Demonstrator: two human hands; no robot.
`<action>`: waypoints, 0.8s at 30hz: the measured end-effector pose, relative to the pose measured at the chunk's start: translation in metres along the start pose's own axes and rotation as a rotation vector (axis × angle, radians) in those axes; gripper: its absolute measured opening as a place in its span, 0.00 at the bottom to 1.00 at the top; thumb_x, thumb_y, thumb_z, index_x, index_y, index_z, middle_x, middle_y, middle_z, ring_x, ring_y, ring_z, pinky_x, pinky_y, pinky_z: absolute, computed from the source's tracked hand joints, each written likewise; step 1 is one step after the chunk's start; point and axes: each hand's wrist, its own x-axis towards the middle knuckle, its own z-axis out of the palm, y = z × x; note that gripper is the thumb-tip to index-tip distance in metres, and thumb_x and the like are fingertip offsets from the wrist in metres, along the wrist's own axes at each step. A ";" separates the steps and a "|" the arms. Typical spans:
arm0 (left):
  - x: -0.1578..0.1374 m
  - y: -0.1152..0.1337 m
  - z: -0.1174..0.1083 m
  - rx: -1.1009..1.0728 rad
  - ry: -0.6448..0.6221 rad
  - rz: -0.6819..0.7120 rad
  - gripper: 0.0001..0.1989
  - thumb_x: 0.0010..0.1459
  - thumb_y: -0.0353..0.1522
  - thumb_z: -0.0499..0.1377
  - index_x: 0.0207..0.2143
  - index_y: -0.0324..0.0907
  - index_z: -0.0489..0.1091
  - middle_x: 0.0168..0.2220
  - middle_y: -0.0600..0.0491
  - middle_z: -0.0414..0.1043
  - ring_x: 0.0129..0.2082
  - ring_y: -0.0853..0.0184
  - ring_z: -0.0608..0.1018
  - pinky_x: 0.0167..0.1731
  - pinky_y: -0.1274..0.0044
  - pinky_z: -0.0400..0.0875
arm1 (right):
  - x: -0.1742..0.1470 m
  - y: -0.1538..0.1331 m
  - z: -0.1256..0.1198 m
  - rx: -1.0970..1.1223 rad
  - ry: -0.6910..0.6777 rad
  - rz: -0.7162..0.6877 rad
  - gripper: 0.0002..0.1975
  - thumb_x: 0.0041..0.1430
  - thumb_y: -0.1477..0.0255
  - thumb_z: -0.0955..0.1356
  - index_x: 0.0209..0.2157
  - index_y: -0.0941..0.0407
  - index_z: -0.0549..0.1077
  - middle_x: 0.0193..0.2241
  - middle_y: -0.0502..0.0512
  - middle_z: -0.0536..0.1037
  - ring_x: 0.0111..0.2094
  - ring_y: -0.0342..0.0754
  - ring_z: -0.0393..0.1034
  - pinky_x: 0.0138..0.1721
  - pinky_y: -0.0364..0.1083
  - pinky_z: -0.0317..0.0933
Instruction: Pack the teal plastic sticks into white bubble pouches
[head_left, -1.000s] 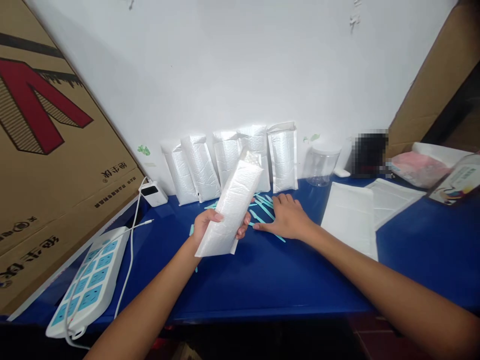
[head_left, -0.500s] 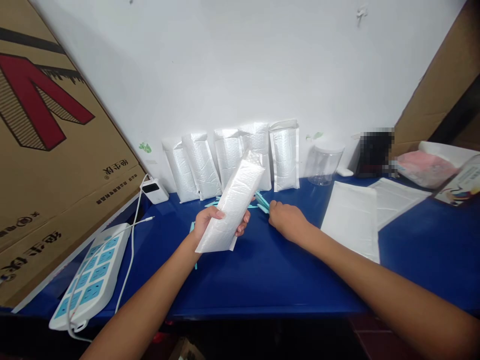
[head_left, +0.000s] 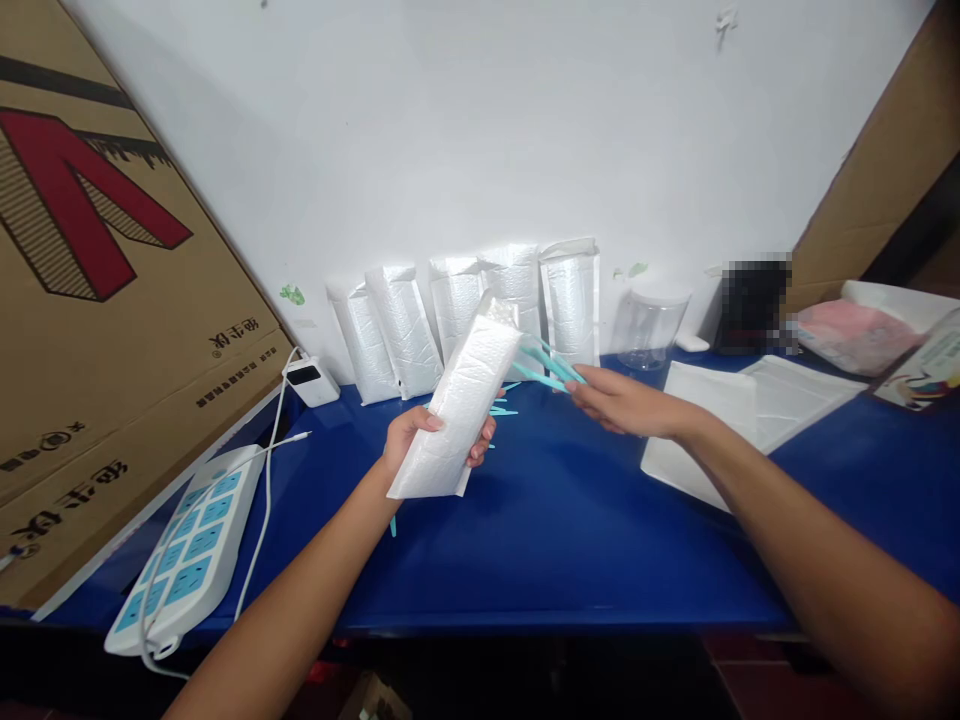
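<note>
Above a blue table (head_left: 600, 560), the left hand (head_left: 405, 437) grips a tilted padded mailer (head_left: 463, 405) while the right hand (head_left: 628, 402), on its right, pinches turquoise sticks (head_left: 564, 369), whose uneven, splayed ends could snag the mailer and scatter.

I hold envelope (head_left: 459, 405) in left grip (head_left: 407, 438), before row of envelopes (head_left: 409, 335) standing on counter (head_left: 570, 550) against wall (head_left: 465, 130). Sticks (head_left: 546, 366) in right grip (head_left: 626, 400), right of envelope. Jar (head_left: 651, 332) right of row; other envelopes (head_left: 799, 400) before jar, rightward. Power strip (head_left: 184, 552) at left, box (head_left: 150, 350) beyond it.
</note>
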 end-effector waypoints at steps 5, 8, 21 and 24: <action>0.001 0.001 -0.003 -0.006 -0.021 -0.029 0.42 0.43 0.38 0.61 0.63 0.34 0.64 0.40 0.44 0.71 0.32 0.63 0.72 0.34 0.72 0.63 | -0.004 -0.010 -0.016 0.257 0.088 -0.097 0.19 0.69 0.51 0.66 0.37 0.53 0.64 0.28 0.45 0.58 0.25 0.41 0.50 0.23 0.42 0.48; 0.001 0.000 -0.007 -0.023 -0.053 -0.079 0.43 0.44 0.39 0.61 0.64 0.35 0.62 0.42 0.43 0.72 0.33 0.62 0.73 0.32 0.72 0.65 | -0.007 -0.014 -0.021 0.293 0.148 -0.105 0.18 0.69 0.55 0.67 0.34 0.53 0.62 0.27 0.44 0.56 0.24 0.40 0.46 0.24 0.42 0.43; -0.001 0.003 -0.014 -0.056 -0.165 -0.293 0.44 0.45 0.43 0.61 0.64 0.37 0.59 0.43 0.40 0.73 0.31 0.60 0.75 0.26 0.72 0.69 | -0.013 -0.015 -0.020 -0.076 0.235 -0.171 0.25 0.73 0.50 0.57 0.27 0.53 0.61 0.23 0.48 0.59 0.25 0.45 0.52 0.29 0.46 0.50; -0.002 0.002 -0.013 -0.062 -0.168 -0.314 0.42 0.46 0.43 0.60 0.63 0.37 0.59 0.43 0.39 0.73 0.31 0.60 0.74 0.25 0.72 0.69 | -0.013 -0.015 -0.018 -0.269 0.347 -0.209 0.31 0.74 0.48 0.53 0.24 0.54 0.62 0.21 0.50 0.63 0.25 0.47 0.58 0.31 0.47 0.53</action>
